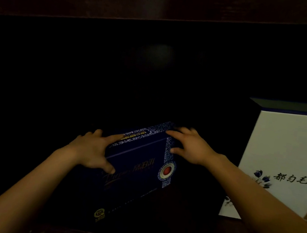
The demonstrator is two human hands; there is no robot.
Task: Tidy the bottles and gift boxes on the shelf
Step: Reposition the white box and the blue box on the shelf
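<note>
A dark blue gift box [139, 165] with a blue-and-white patterned band and a red round seal stands upright in the dim shelf bay, low in the middle. My left hand [92, 147] grips its upper left corner, thumb on the front face and fingers over the top edge. My right hand [191, 146] holds the upper right corner, fingers spread over the top and side. No bottles are visible.
A large white gift box [283, 151] with blue flowers and black characters stands at the right, close to my right forearm. A dark wooden shelf board [162, 3] runs overhead. The bay behind and to the left lies in deep shadow.
</note>
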